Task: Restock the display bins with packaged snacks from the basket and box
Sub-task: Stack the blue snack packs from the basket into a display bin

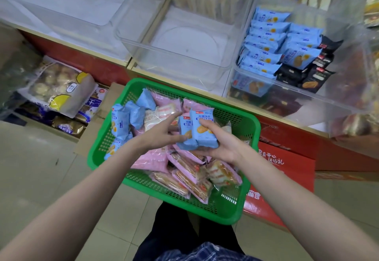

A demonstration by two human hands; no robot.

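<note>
Centre frame: the right hand (221, 143) grips two blue snack packets (198, 131) above the green basket (249, 137). The left hand (162, 133), fingers extended, touches the packets. Pink packets (184, 166) fill the basket. Upper centre: a clear bin (143, 55); right, a stocked bin (256, 90). Lower right: a red box (287, 170).

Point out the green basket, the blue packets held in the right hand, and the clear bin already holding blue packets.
green basket (229, 212): head view, bare near-right wall.
blue packets (202, 130): head view, front packet's face.
clear bin (266, 104): head view, front wall.
</note>
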